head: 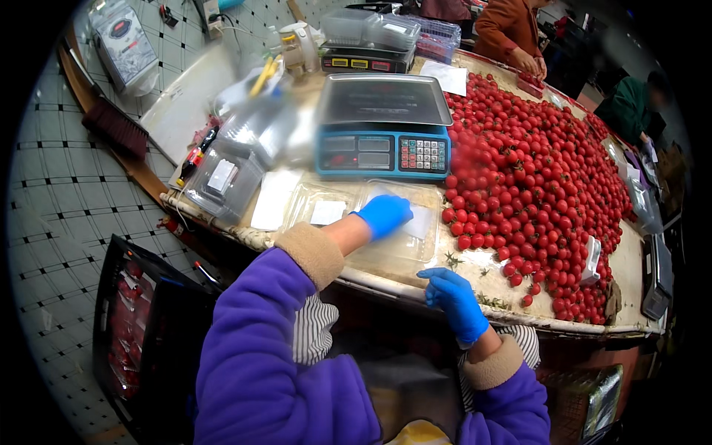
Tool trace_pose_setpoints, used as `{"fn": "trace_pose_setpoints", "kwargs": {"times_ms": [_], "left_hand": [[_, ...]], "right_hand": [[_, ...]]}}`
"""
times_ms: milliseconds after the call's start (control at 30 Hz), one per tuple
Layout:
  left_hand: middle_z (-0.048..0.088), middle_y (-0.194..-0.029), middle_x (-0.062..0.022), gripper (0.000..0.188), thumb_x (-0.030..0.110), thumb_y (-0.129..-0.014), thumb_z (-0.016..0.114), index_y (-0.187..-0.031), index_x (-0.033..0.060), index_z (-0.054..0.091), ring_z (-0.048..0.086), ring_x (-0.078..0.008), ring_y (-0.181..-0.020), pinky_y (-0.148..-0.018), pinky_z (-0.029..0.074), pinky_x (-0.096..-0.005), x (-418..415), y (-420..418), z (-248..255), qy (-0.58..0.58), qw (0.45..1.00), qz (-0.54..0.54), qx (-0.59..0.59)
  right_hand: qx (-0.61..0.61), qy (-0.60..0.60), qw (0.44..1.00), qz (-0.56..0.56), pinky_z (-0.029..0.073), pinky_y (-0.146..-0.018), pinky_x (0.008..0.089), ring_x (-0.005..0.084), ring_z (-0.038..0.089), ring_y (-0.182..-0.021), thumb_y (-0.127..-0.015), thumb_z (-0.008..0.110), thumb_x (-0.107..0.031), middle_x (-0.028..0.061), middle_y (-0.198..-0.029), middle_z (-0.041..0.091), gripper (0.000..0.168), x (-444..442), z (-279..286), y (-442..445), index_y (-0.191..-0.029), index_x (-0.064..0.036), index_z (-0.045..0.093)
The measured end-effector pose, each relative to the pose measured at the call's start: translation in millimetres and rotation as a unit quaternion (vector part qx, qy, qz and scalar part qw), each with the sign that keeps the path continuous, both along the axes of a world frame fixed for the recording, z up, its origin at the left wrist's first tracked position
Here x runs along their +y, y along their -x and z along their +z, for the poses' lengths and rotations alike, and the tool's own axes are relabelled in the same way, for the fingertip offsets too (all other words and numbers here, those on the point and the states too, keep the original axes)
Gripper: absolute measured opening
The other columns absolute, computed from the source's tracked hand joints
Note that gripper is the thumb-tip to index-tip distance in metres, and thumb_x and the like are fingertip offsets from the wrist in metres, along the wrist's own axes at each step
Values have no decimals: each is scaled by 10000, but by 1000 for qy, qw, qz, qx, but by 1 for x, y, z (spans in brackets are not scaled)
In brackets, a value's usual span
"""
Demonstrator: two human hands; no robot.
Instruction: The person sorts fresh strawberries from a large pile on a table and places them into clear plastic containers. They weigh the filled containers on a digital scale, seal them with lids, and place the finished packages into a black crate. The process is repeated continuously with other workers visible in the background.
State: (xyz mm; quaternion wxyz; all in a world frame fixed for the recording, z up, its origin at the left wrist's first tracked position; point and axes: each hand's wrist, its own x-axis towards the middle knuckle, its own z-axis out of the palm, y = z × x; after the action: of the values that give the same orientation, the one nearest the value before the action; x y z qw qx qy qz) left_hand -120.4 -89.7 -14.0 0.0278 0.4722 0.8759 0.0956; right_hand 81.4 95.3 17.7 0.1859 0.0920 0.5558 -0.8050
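Observation:
My left hand (386,216), in a blue glove, reaches over a clear plastic clamshell container (359,250) that lies opened out at the table's front edge. Its fingers point down to the right and hide what is under them, so any grip is unclear. A small white pad (328,212) lies in the left half, and another white pad (418,221) is beside my fingers in the right half. My right hand (451,297), also gloved in blue, hovers at the front edge with fingers apart and nothing in it. A blue digital scale (384,150) stands just behind the container.
Cherry tomatoes (534,172) cover the table's right side. Stacked clear containers (225,181) stand at left, with white paper (276,200) beside them. A black crate (158,300) of packed tomatoes stands lower left. Two other people (503,30) (628,108) are at the far side.

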Motion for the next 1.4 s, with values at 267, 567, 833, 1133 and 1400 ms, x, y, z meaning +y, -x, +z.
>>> {"fn": "trace_pose_setpoints", "kwargs": {"times_ms": [267, 567, 833, 1133, 1400], "left_hand": [[603, -945, -139, 156, 1, -770, 588, -878, 96, 647, 613, -348, -874, -744, 500, -427, -6, -6, -11, -44, 998, 35, -14], [587, -899, -156, 90, 127, -794, 639, -867, 74, 638, 583, -354, -894, -772, 481, -426, -94, 20, 37, -223, 945, 213, 106], [608, -1056, -134, 192, 247, -833, 614, -979, 125, 633, 614, -355, -935, -793, 494, -452, -242, 24, -41, -64, 830, 546, 97], [622, -961, -136, 90, 162, -793, 665, -847, 111, 614, 614, -352, -909, -773, 484, -444, -233, 29, -47, -156, 777, 609, 26], [627, -844, -135, 69, 141, -795, 673, -818, 95, 626, 629, -308, -788, -728, 487, -408, -244, 19, -51, -364, 736, 569, 38]], "right_hand": [[-1, 4, 1000, 1, 452, -650, 232, 111, 559, -688, -929, 555, -189, 28, -750, 583, 257, -3, -5, 1, -1103, -18, 638], [6, -3, 1000, -5, 443, -631, 245, 124, 545, -661, -920, 548, -165, 32, -736, 563, 270, -5, -4, -3, -1115, 10, 613], [-10, 0, 1000, 10, 448, -629, 247, 127, 545, -648, -912, 560, -179, 31, -721, 564, 272, -13, -6, -3, -1105, 3, 621], [-18, -15, 1000, 10, 452, -630, 247, 127, 549, -649, -895, 586, -201, 29, -719, 569, 281, -12, -12, -1, -1093, -7, 633], [-16, -10, 1000, 12, 427, -616, 241, 106, 484, -646, -928, 523, -164, 12, -707, 509, 268, -15, 0, -6, -1116, 13, 595]]}}
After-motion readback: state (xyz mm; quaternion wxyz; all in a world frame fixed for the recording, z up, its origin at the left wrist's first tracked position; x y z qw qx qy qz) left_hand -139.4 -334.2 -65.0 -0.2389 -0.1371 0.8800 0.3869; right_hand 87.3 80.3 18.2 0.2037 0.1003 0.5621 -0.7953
